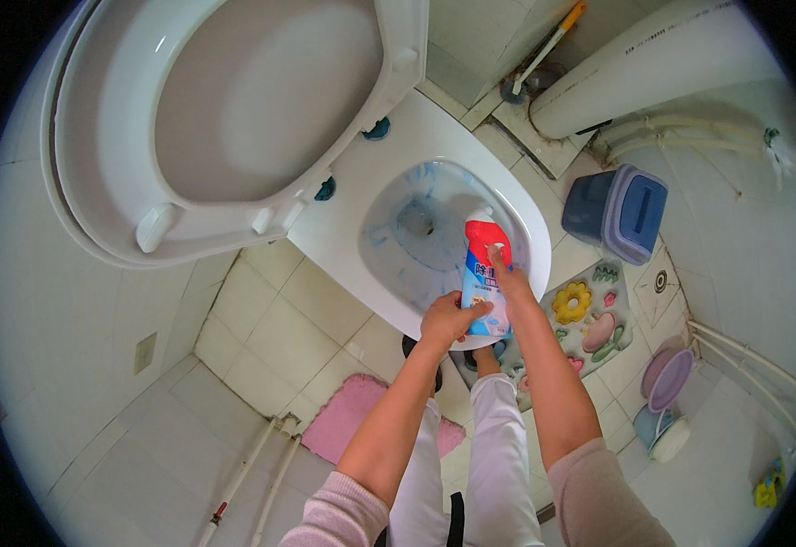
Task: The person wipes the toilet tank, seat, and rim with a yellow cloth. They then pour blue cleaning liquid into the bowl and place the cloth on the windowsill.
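Both my hands hold a toilet cleaner bottle (pixel 483 273) over the front of a white toilet bowl (pixel 388 267). My left hand (pixel 447 320) grips the bottle's lower part from the left. Higher up, my right hand (pixel 507 277) is wrapped around its right side near the red upper part. The bottle's white top end points toward the back of the bowl, and its label bears writing. Blue streaks of liquid (pixel 422 181) run over the bowl's inner wall and around the drain hole. The toilet seat (pixel 107 130) is raised together with its lid (pixel 268 102).
A toilet brush (pixel 545 51) with an orange handle end leans by a thick white pipe (pixel 651 68). To the right stand a blue-grey bin (pixel 613 212), a floral mat (pixel 589 314) and stacked basins (pixel 668 383). A pink mat (pixel 350 417) lies left of my legs, near thin wall pipes (pixel 251 465).
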Demonstrator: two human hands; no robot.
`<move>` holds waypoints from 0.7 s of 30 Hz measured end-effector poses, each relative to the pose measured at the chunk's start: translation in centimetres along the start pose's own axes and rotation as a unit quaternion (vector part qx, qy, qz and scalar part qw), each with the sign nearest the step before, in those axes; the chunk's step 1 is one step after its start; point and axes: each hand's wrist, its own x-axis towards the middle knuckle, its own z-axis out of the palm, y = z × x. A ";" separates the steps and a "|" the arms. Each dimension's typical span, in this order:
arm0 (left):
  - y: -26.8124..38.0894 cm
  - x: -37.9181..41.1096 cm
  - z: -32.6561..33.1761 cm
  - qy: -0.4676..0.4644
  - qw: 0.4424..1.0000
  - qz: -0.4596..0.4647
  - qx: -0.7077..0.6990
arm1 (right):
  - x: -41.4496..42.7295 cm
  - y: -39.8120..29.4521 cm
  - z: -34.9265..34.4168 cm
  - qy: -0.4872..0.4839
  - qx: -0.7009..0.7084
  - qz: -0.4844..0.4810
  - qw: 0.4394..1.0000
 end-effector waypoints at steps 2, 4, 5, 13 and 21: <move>-0.2 -0.3 0.2 -0.016 1.000 -0.017 0.021 | -0.8 0.9 -0.5 0.009 0.011 0.021 1.000; 0.2 -1.1 0.7 -0.041 0.997 -0.003 0.060 | -0.7 2.4 -2.1 0.045 0.012 0.056 0.997; 0.3 -1.5 1.0 -0.053 0.996 0.003 0.077 | -0.8 2.7 -2.4 0.037 0.015 0.070 0.997; -0.8 -2.7 0.9 -0.052 0.997 0.017 0.057 | -3.1 1.5 -2.6 -0.047 0.045 0.080 0.995; -0.1 -2.1 -0.1 -0.118 0.991 -0.011 0.059 | -3.2 3.5 -3.3 0.003 0.073 0.097 0.993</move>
